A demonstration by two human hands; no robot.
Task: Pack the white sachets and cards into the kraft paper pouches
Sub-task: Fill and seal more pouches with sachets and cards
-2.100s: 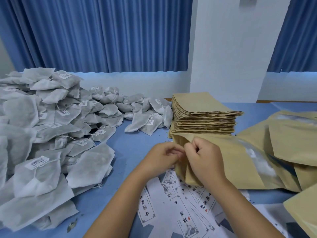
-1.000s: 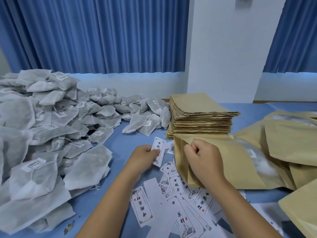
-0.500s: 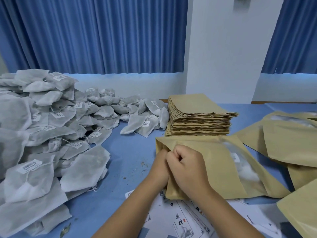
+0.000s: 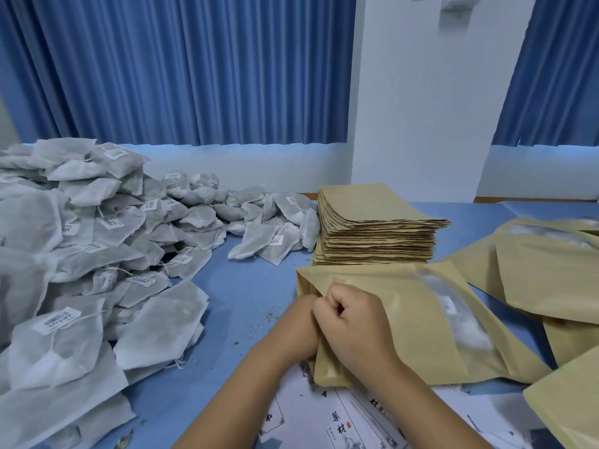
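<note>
A kraft paper pouch (image 4: 398,306) lies flat on the blue table in front of me, its mouth to the left. Through its clear window a white sachet (image 4: 466,325) shows inside. My right hand (image 4: 353,325) grips the upper edge of the mouth with curled fingers. The fingers of my left hand (image 4: 296,322) reach into the mouth and are hidden there. Printed cards (image 4: 340,422) lie spread under my wrists. A big heap of white sachets (image 4: 81,270) fills the left side.
A tall stack of empty kraft pouches (image 4: 372,228) stands just behind the held pouch. Several more pouches (image 4: 547,273) lie overlapped at the right. Bare blue table (image 4: 246,306) shows between the sachet heap and my hands. A white pillar and blue curtains are behind.
My left hand picked a card from the spread and carried it into the pouch's mouth. The pouch shifted left and flatter on the table, with my right hand still on its edge.
</note>
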